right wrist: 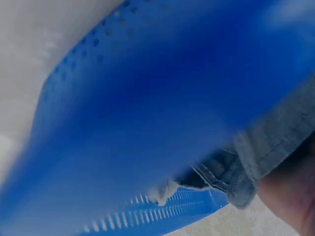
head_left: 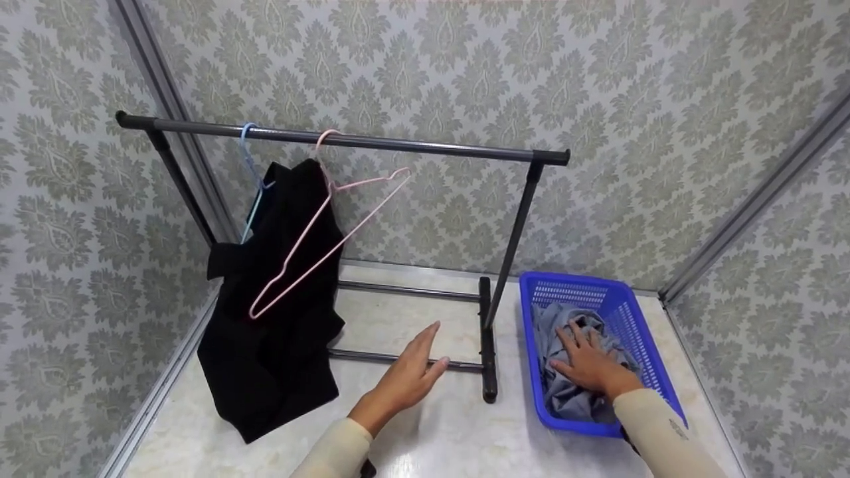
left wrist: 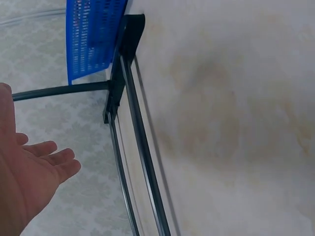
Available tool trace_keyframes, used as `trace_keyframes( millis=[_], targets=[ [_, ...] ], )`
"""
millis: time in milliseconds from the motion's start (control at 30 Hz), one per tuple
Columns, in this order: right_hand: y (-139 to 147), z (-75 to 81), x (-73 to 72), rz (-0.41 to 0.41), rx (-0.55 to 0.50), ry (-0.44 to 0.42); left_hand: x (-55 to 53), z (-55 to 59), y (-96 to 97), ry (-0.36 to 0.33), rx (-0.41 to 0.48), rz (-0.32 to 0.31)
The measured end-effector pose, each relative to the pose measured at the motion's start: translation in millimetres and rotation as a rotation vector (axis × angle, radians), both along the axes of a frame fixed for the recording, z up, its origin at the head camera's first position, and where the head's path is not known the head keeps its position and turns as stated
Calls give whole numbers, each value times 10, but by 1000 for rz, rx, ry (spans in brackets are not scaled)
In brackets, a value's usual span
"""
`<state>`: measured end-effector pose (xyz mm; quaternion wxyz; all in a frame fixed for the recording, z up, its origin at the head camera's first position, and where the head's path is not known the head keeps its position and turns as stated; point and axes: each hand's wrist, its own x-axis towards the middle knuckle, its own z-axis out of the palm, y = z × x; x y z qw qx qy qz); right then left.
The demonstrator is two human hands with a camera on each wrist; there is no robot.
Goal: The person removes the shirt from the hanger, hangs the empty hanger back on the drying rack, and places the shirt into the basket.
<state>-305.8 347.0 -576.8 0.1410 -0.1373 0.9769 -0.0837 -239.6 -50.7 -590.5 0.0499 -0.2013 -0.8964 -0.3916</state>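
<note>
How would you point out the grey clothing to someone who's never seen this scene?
Find the dark clothes rack in front of the patterned wall. Just right of it in the head view stands a blue perforated basket. The grey clothing is the rumpled heap inside, under the right hand, set apart by colour from the black garment hanging on the rack.

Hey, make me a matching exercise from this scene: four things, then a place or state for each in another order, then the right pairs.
Things
1. Pink hanger
2. Black garment
3. Grey clothing
4. Left hand

Places or states
A. Inside the blue basket
B. Open, gripping nothing
C. Hooked bare over the rail
D. Hanging behind the pink hanger

Pairs: 1-C, 2-D, 3-A, 4-B
</note>
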Motion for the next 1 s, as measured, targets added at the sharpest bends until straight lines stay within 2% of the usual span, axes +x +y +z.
trace_keyframes(
  millis=[267,467,600,767,900,1000],
  targets=[
    [-28,-46,-67,11,-27,-138,-18,-86,-136,-46,2,40],
    [15,-16,-53,29,-29,-151,-27,-149,-201,-73,9,58],
    [45,62,-31,37,-55,-123,-33,-197,-282,-74,-11,77],
    [28,231,29,1,-68,-15,-27,-251,-415,-60,-41,123],
    [0,316,123,-3,0,60,-3,-293,-516,-50,-36,146],
    [3,339,192,-12,82,51,12,-316,-580,-36,-23,159]
  ],
)
